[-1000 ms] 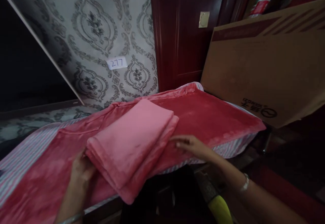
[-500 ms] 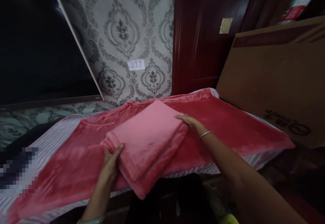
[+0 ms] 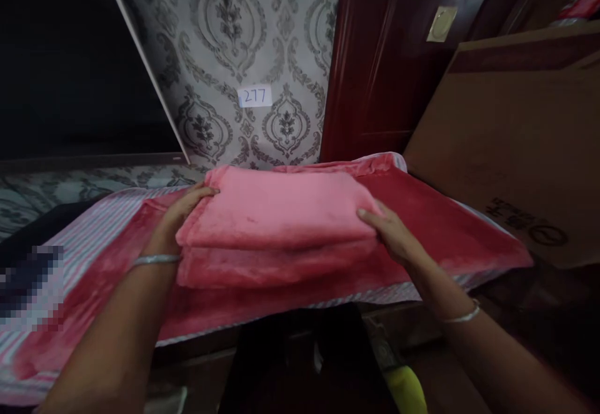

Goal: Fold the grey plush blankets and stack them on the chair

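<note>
A folded pink blanket (image 3: 281,214) is held level in front of me, its layers stacked and the folded edge facing me. My left hand (image 3: 187,207) grips its left end, thumb on top and the other fingers mostly hidden. At the right end my right hand (image 3: 389,229) closes on the blanket, its thumb lying over the top and its fingers out of sight. Beneath spreads a red plush cloth (image 3: 422,226) with a striped underside (image 3: 89,245) showing along its borders. Whether the folded blanket touches the cloth, I cannot tell.
A large cardboard box (image 3: 515,145) stands at the right, with a bottle (image 3: 581,4) on it. At the upper left is a dark screen (image 3: 84,64). A paper marked 277 (image 3: 255,95) is on the patterned wall, beside a dark red door (image 3: 379,57). Something yellow (image 3: 407,389) lies low down.
The folded blanket has turned from a slant to lie square before me. My left hand has moved up to its left end, and my right hand has shifted right.
</note>
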The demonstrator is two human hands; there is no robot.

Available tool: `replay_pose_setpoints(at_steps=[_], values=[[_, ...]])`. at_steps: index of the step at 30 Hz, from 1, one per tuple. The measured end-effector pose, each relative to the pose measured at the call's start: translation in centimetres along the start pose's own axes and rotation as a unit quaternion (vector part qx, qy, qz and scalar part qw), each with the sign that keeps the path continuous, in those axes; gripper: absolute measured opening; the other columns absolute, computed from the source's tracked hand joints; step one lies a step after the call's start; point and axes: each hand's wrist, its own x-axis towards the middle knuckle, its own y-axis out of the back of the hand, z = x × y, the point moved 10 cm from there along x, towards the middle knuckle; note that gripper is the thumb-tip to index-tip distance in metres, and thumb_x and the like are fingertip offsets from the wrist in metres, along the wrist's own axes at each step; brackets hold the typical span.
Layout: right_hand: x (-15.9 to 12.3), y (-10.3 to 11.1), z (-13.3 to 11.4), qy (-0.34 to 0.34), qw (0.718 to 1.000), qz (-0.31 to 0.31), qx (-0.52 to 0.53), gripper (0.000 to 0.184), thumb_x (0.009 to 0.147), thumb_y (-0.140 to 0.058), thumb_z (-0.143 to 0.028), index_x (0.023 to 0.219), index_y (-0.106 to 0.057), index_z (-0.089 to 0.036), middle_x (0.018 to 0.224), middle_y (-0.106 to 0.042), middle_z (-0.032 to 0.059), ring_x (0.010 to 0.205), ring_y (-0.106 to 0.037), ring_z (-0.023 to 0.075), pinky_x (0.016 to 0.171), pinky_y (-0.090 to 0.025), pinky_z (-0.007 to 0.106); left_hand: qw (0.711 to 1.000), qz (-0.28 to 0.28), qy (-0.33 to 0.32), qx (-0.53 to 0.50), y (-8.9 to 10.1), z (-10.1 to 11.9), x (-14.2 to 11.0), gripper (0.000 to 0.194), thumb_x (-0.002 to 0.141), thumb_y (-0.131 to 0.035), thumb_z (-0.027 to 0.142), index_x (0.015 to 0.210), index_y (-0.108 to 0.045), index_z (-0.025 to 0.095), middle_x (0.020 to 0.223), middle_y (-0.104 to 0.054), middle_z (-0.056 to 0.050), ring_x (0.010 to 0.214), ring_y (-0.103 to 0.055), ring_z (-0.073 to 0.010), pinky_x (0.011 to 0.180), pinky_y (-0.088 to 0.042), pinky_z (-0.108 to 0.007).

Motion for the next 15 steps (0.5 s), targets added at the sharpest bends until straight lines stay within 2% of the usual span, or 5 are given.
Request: replay_pose_setpoints(at_steps=[3,6,8,11,15], values=[[-3.5,-0.7,7.0,-0.134,0.984,-0.102,-0.053,0.066,0.069,-0.078,-0.063,0.116,-0.073,-0.018,0.103,-0.077,0.0093,0.089,-0.069,0.0273,0.077,-0.058,0.039,0.992,-0.054,0.103,0.041,-1.0,-7.0,-0.6,0.058,0.060,-0.085,0.041,0.111,-0.071,0.018,0.131,-0.068,-0.014,0.129,-0.059,-0.0357,0.113,-0.046,-0.049],[-3.9,1.2,11.0,-0.167,0.977,-0.090,-0.094,0.070,0.070,-0.075,-0.065,0.119,-0.071,-0.016,0.098,-0.076,0.0091,0.076,-0.068,0.0230,0.066,-0.057,0.034,0.985,-0.063,0.151,0.050,-0.7,-11.3,-1.5,0.075,0.065,-0.082,0.052,0.129,-0.064,0.019,0.140,-0.062,-0.017,0.128,-0.060,-0.0364,0.107,-0.050,-0.051],[-2.6,2.6,11.1,-0.134,0.984,-0.047,-0.106,0.068,0.074,-0.071,-0.061,0.125,-0.069,-0.017,0.105,-0.075,0.0094,0.080,-0.068,0.0224,0.070,-0.057,0.034,0.990,-0.068,0.105,0.069,-0.5,-11.1,-1.6,0.083,0.070,-0.076,0.059,0.140,-0.057,0.019,0.143,-0.060,-0.017,0.127,-0.061,-0.0353,0.105,-0.052,-0.050],[-0.1,3.8,9.7,-0.076,0.991,0.026,-0.109,0.063,0.079,-0.067,-0.055,0.131,-0.066,-0.020,0.119,-0.072,0.0109,0.095,-0.069,0.0246,0.081,-0.058,0.038,0.983,-0.086,-0.021,0.158,-0.9,-7.9,-2.5,0.086,0.076,-0.067,0.065,0.146,-0.050,0.018,0.147,-0.057,-0.017,0.130,-0.058,-0.0357,0.110,-0.047,-0.051],[2.4,2.0,9.1,-0.061,0.992,0.021,-0.113,0.053,0.081,-0.063,-0.047,0.125,-0.069,-0.019,0.121,-0.072,0.0122,0.103,-0.068,0.0264,0.092,-0.056,0.044,0.896,-0.164,-0.244,0.334,-4.0,-3.6,-7.7,0.075,0.082,-0.060,0.065,0.142,-0.056,0.021,0.152,-0.053,-0.013,0.141,-0.047,-0.0360,0.119,-0.036,-0.053]])
